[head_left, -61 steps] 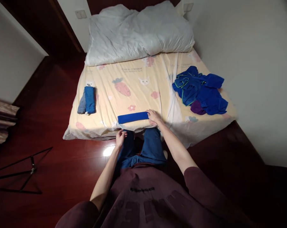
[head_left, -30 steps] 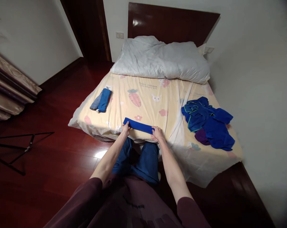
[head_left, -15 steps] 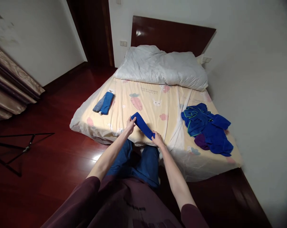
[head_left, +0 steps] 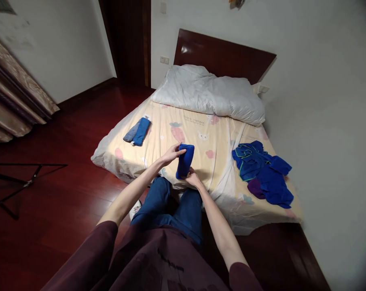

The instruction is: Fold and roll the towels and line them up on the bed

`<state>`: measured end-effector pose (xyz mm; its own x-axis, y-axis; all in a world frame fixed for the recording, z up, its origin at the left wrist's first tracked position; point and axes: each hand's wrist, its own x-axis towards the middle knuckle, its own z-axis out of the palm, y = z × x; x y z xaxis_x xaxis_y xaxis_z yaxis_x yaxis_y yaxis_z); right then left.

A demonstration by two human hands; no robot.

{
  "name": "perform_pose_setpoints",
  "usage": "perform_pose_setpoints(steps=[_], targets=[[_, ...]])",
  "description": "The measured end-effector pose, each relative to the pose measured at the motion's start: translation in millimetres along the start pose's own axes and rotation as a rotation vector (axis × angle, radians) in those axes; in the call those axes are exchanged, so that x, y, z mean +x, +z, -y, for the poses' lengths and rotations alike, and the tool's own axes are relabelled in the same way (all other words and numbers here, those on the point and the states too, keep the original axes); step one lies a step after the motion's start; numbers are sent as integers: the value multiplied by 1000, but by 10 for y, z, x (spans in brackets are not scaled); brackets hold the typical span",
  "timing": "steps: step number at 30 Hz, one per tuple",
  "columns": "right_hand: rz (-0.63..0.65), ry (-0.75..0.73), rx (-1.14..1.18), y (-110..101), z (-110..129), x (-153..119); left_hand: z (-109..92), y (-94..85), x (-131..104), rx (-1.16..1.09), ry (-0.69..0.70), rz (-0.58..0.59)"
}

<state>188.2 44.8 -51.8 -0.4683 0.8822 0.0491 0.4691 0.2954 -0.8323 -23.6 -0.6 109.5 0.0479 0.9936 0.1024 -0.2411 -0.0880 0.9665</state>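
A folded blue towel (head_left: 185,161), narrow and strip-shaped, is held up in front of me over the near edge of the bed. My left hand (head_left: 173,153) pinches its upper end, thumb on the near face. Around its lower end is my right hand (head_left: 193,178), its fingers partly hidden behind the cloth. On the bed's left side lie two folded cloths, a blue one (head_left: 142,131) and a grey-blue one (head_left: 131,132), side by side. To the right is a loose heap of blue cloths (head_left: 269,169), one with green edging, and a purple cloth (head_left: 256,188).
The bed (head_left: 158,141) has a pale yellow printed sheet. A grey-white quilt (head_left: 210,93) lies folded by the dark headboard (head_left: 222,54). Black tripod legs (head_left: 28,184) stand on the red floor at left, below a curtain (head_left: 15,97). A wall borders the bed's right side.
The folded blue towel has turned from a slant to nearly upright. My left hand has moved slightly right and my right hand slightly left. The view has shifted a little.
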Motion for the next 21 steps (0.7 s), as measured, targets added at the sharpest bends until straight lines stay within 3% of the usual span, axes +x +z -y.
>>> perform_pose_setpoints(steps=[6, 11, 16, 21], targets=[[93, 46, 177, 289, 473, 209, -376, -421, -78, 170, 121, 22], [131, -61, 140, 659, 829, 590, -726, -964, -102, 389, 176, 23], [163, -92, -16, 1169, 1243, 1068, -1160, -1543, -236, 709, 218, -76], [99, -173, -126, 1657, 1742, 1489, -1509, -1959, -382, 880, 211, -207]])
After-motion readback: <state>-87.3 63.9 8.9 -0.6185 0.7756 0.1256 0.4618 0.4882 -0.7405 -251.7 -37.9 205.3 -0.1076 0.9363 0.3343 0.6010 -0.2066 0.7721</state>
